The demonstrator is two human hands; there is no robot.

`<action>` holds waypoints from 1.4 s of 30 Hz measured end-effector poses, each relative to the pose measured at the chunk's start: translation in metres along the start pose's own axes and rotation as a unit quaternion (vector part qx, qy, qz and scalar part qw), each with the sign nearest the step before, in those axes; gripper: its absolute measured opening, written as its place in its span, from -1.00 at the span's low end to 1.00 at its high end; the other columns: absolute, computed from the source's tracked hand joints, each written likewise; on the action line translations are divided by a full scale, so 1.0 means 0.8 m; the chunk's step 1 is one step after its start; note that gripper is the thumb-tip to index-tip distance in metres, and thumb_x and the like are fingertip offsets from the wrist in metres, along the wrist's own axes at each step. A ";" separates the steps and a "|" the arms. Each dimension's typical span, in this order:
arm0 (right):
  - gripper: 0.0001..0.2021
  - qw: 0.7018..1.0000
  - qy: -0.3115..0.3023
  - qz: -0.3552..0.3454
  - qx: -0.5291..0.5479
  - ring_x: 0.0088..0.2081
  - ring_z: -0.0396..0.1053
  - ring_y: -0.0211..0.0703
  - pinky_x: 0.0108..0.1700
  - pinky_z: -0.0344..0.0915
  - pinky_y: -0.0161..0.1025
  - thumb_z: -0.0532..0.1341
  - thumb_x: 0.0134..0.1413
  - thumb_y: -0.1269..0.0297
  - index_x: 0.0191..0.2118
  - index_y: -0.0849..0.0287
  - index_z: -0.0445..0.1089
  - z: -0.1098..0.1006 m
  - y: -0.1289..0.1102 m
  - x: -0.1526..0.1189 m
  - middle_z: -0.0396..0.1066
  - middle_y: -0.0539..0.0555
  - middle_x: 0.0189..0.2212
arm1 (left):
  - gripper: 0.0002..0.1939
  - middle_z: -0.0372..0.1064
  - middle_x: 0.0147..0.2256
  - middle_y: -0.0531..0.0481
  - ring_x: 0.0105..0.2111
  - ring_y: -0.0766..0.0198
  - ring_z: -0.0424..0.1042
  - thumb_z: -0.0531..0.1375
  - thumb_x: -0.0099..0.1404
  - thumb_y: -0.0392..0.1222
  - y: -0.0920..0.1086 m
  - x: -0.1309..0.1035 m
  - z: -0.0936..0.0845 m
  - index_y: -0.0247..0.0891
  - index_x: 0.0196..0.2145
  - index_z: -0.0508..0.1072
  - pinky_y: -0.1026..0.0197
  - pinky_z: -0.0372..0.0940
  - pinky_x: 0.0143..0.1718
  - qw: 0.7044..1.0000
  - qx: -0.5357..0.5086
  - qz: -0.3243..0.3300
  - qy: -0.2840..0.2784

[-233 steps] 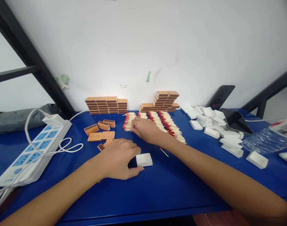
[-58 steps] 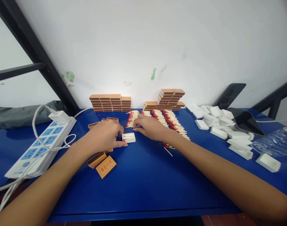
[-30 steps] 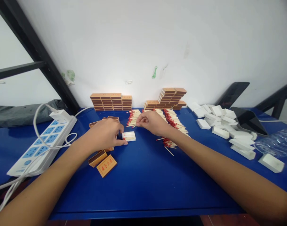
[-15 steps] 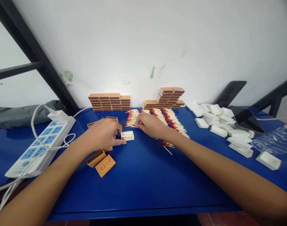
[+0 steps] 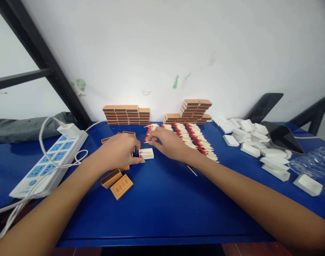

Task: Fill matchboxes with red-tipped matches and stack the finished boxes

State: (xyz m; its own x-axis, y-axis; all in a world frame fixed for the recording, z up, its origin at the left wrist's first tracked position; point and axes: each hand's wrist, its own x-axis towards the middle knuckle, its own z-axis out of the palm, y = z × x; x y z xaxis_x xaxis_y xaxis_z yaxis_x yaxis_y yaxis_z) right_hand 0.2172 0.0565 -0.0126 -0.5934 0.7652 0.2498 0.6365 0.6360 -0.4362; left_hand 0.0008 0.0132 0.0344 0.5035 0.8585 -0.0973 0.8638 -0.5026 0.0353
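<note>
A small white matchbox tray (image 5: 149, 150) lies on the blue table with a few red-tipped matches (image 5: 145, 155) in it. My left hand (image 5: 120, 151) steadies its left end, thumb at the near corner and index finger at the far one. To the right, my right hand (image 5: 168, 143) pinches at the near edge of the leftmost heap of matches (image 5: 151, 130); a match seems to be at its fingertips. Behind that hand and forearm lie more rows of matches (image 5: 197, 137), partly hidden. Orange matchbox sleeves (image 5: 121, 186) lie beside and beneath my left hand.
Stacked matchboxes (image 5: 126, 115) stand against the wall, with a second stack (image 5: 193, 112) farther right. White trays (image 5: 248, 137) are heaped at the right near a black dustpan (image 5: 282, 137) and a clear plastic bottle (image 5: 312, 161). A power strip (image 5: 50, 160) with cables lies left.
The view has shifted slightly, moving the scene a little rightward. My right fingers have shifted slightly at the match heap. The left hand keeps its place at the tray.
</note>
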 end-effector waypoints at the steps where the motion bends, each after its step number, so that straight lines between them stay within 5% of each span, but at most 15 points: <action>1: -0.90 1.000 -0.001 -0.001 -0.010 -0.11 0.43 -0.10 -0.09 0.22 -0.21 0.28 0.43 0.41 -0.09 0.19 0.58 0.001 0.003 0.002 0.50 0.12 -0.16 | -0.64 0.55 -0.32 -0.04 -0.39 0.20 0.43 0.42 0.33 0.14 0.000 0.000 0.000 -0.22 -0.35 0.57 0.15 0.10 -0.40 1.000 0.002 0.000 0.001; 33: -0.87 0.997 -0.044 0.036 -0.061 -0.11 0.44 -0.10 -0.12 0.24 -0.22 0.23 0.47 0.40 -0.19 0.18 0.50 0.005 0.009 0.004 0.47 0.14 -0.12 | -0.64 0.57 -0.31 -0.05 -0.38 0.17 0.45 0.43 0.31 0.15 0.001 0.001 0.000 -0.21 -0.34 0.57 0.16 0.12 -0.40 1.000 -0.004 -0.010 0.001; 38: -0.88 0.999 -0.020 0.019 -0.017 -0.16 0.42 -0.11 -0.15 0.22 -0.21 0.23 0.47 0.37 -0.17 0.18 0.49 -0.008 -0.007 -0.004 0.47 0.12 -0.13 | -0.65 0.55 -0.31 -0.05 -0.38 0.18 0.44 0.42 0.32 0.14 0.000 0.001 0.003 -0.22 -0.34 0.57 0.14 0.10 -0.40 1.000 -0.001 -0.010 0.003; 42: -0.89 0.998 -0.062 -0.019 -0.004 -0.18 0.41 -0.14 -0.16 0.20 -0.22 0.25 0.44 0.42 -0.19 0.18 0.51 -0.003 -0.022 -0.011 0.48 0.10 -0.16 | -0.65 0.55 -0.32 -0.06 -0.39 0.17 0.43 0.42 0.33 0.12 0.001 0.001 0.003 -0.22 -0.36 0.56 0.14 0.07 -0.40 1.000 -0.004 -0.012 -0.001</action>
State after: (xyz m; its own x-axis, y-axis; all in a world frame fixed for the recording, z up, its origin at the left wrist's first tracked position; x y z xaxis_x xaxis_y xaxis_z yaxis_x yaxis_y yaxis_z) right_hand 0.2122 0.0387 -0.0048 -0.6727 0.7230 0.1575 0.6164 0.6653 -0.4212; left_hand 0.0020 0.0134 0.0322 0.4820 0.8705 -0.0994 0.8761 -0.4805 0.0405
